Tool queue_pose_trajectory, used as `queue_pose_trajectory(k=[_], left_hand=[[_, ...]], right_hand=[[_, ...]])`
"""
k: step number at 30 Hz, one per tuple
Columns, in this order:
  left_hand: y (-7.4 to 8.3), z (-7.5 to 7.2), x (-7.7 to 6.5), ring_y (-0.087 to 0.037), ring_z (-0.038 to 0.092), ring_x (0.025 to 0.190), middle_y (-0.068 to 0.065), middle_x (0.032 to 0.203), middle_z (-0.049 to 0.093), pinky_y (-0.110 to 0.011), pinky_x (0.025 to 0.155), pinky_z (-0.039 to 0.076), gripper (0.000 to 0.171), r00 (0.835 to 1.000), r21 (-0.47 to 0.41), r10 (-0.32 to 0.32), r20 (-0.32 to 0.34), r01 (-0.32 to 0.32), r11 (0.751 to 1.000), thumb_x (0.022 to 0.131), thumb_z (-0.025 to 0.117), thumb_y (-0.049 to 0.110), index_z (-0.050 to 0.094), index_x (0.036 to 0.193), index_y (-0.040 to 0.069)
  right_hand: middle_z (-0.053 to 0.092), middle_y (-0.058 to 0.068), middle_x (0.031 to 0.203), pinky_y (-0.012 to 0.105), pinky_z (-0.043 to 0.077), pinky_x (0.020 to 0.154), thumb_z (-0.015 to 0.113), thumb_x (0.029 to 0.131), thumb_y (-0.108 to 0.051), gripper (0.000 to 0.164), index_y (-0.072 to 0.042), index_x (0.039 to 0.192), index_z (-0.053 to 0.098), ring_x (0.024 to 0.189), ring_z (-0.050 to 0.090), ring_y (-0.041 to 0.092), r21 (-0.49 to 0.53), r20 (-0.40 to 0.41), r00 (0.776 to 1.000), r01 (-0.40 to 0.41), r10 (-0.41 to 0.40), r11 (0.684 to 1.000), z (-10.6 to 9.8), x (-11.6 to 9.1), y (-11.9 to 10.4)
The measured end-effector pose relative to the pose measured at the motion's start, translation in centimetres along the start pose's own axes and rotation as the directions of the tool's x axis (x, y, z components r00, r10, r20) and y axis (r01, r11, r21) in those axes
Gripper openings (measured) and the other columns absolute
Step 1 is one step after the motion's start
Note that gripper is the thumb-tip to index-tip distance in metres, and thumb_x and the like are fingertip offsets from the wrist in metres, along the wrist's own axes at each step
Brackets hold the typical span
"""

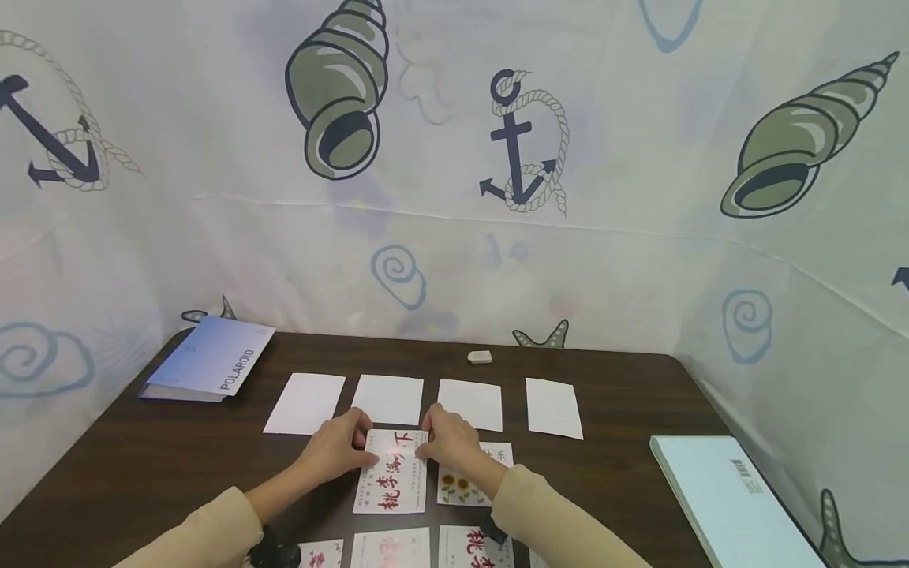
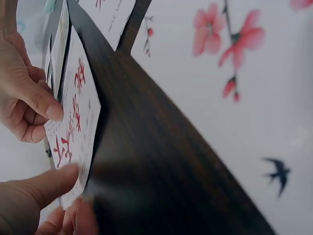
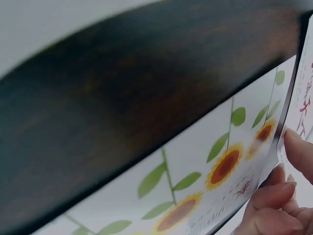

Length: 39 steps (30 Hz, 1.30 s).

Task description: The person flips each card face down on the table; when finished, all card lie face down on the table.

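A white card [image 1: 390, 481] with large red handwritten characters lies between my two hands in the middle of the table's near half. My left hand [image 1: 335, 451] pinches its left edge near the far corner, thumb on the printed face. On the opposite edge my right hand [image 1: 450, 442] pinches it the same way. The left wrist view shows both thumbs on the card [image 2: 73, 117], with fingers behind it. Partly under my right forearm is a sunflower card [image 1: 461, 491]; its yellow blooms [image 3: 226, 166] fill much of the right wrist view.
Beyond my hands runs a row of several blank white cards [image 1: 387, 398]. Nearer me are more printed cards [image 1: 390, 548], partly cut off. A blue Polaroid album [image 1: 209, 355] stands back left, a white eraser [image 1: 479, 357] at the back, a pale box [image 1: 731, 497] on the right.
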<state>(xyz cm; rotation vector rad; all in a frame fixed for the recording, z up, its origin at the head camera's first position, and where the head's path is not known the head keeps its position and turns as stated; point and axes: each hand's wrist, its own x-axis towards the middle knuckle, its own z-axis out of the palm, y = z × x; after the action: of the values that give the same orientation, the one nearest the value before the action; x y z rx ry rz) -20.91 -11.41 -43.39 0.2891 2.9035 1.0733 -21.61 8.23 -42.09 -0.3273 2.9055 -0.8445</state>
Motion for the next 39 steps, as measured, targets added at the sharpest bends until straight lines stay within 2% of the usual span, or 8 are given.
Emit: queue_pose_trajectory(k=[7, 12, 17, 21, 25, 28, 31, 39], left_hand=[[0.1, -0.9, 0.6, -0.012, 0.052, 0.056, -0.002, 0.067, 0.055, -0.025, 0.051, 0.047, 0.018, 0.998, -0.117, -0.062, 0.029, 0.065, 0.991, 0.076, 0.073, 0.004, 0.057, 0.085, 0.003], [1.0, -2.1, 0.8, -0.014, 0.057, 0.056, -0.006, 0.069, 0.058, -0.029, 0.054, 0.054, 0.014, 0.984, -0.273, -0.156, 0.081, 0.173, 0.947, 0.078, 0.067, 0.001, 0.056, 0.087, -0.001], [1.8, -2.9, 0.7, -0.014, 0.060, 0.058, -0.008, 0.073, 0.059, -0.031, 0.057, 0.056, 0.017, 0.982, -0.377, -0.136, 0.132, 0.176, 0.909, 0.083, 0.063, 0.006, 0.055, 0.094, -0.004], [1.3, -3.3, 0.4, -0.018, 0.066, 0.074, -0.015, 0.093, 0.065, -0.033, 0.070, 0.056, 0.038, 0.969, -0.527, -0.061, 0.239, 0.182, 0.830, 0.093, 0.058, 0.024, 0.050, 0.112, -0.008], [0.6, -3.3, 0.2, -0.027, 0.065, 0.098, -0.027, 0.123, 0.055, -0.038, 0.084, 0.053, 0.063, 0.941, -0.617, -0.008, 0.338, 0.228, 0.753, 0.096, 0.050, 0.039, 0.036, 0.134, -0.008], [0.1, -2.8, 0.0, -0.031, 0.064, 0.102, -0.030, 0.129, 0.050, -0.042, 0.084, 0.052, 0.071, 0.943, -0.591, -0.050, 0.330, 0.247, 0.768, 0.092, 0.058, 0.039, 0.031, 0.139, -0.007], [-0.1, -2.4, -0.2, -0.028, 0.066, 0.093, -0.027, 0.121, 0.057, -0.043, 0.080, 0.054, 0.072, 0.962, -0.545, -0.111, 0.250, 0.234, 0.805, 0.085, 0.069, 0.032, 0.036, 0.137, -0.005], [-0.6, -2.0, -0.4, -0.014, 0.060, 0.063, -0.005, 0.079, 0.064, -0.029, 0.058, 0.055, 0.058, 0.994, -0.294, -0.110, 0.008, 0.107, 0.950, 0.075, 0.079, 0.017, 0.054, 0.125, 0.001]], right_hand=[[0.047, -0.006, 0.064, 0.021, 0.031, 0.049, 0.075, 0.078, -0.015, 0.028, -0.010, 0.093, 0.052, 0.053, 0.039, 0.007, 0.034, 0.006, 0.997, 0.072, -0.072, 0.997, 0.7, -1.3, -1.1], [0.046, -0.009, 0.060, 0.018, 0.031, 0.046, 0.078, 0.075, -0.030, 0.037, -0.009, 0.089, 0.051, 0.051, 0.039, 0.002, 0.209, 0.073, 0.985, 0.135, -0.153, 0.969, 1.6, -2.6, -3.1], [0.047, -0.008, 0.058, 0.016, 0.035, 0.042, 0.076, 0.077, -0.027, 0.036, -0.008, 0.088, 0.048, 0.046, 0.043, -0.001, 0.316, 0.073, 0.985, 0.128, -0.159, 0.940, 1.8, -3.3, -4.4], [0.053, -0.003, 0.060, 0.019, 0.045, 0.040, 0.068, 0.080, -0.006, 0.022, -0.003, 0.092, 0.049, 0.041, 0.054, 0.004, 0.475, 0.059, 0.982, 0.132, -0.180, 0.870, 0.8, -3.9, -4.6], [0.057, 0.004, 0.064, 0.021, 0.049, 0.042, 0.063, 0.082, 0.002, 0.020, 0.000, 0.097, 0.049, 0.043, 0.058, 0.009, 0.546, -0.005, 0.976, 0.184, -0.216, 0.817, -0.6, -4.5, -4.5], [0.056, 0.007, 0.067, 0.022, 0.049, 0.043, 0.061, 0.084, 0.005, 0.021, 0.002, 0.100, 0.049, 0.045, 0.056, 0.011, 0.539, -0.058, 0.973, 0.220, -0.225, 0.813, -1.8, -5.0, -4.5], [0.054, 0.006, 0.071, 0.025, 0.051, 0.045, 0.059, 0.085, 0.005, 0.021, 0.003, 0.103, 0.048, 0.047, 0.057, 0.016, 0.558, -0.067, 0.977, 0.203, -0.201, 0.804, -2.1, -4.9, -4.1], [0.058, 0.010, 0.067, 0.029, 0.053, 0.046, 0.062, 0.084, 0.004, 0.026, 0.006, 0.103, 0.046, 0.045, 0.056, 0.012, 0.665, 0.067, 0.997, -0.016, -0.039, 0.747, -0.6, -4.2, -2.1]])
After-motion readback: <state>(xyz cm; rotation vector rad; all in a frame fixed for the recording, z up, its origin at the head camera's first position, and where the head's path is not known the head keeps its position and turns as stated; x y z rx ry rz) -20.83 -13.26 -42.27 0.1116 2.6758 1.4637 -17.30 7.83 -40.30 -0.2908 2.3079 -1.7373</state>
